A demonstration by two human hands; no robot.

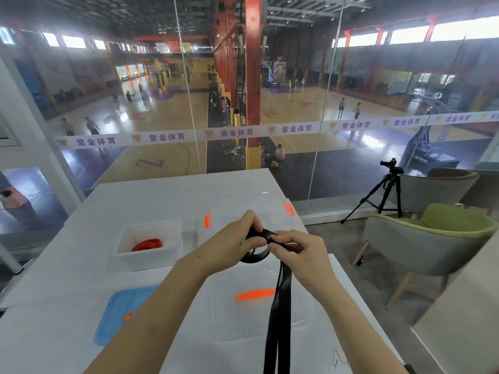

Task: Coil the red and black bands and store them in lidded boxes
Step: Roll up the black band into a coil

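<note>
Above the white table (162,195), my left hand (232,241) and my right hand (297,252) both pinch the black band (279,306) where it is partly rolled into a small coil between them. The band's loose tail hangs straight down past the table's near edge. The red band (147,244) lies coiled inside an open white box (147,259) to the left. A clear box with orange latches (251,209) stands behind my hands. A clear lid with an orange handle (255,295) lies under them. A blue lid (121,306) lies at the near left.
A glass wall rises just beyond the table's far edge. On the floor to the right stand a camera tripod (383,195) and a grey and green armchair (432,238). Another pale tabletop (464,319) juts in at the near right.
</note>
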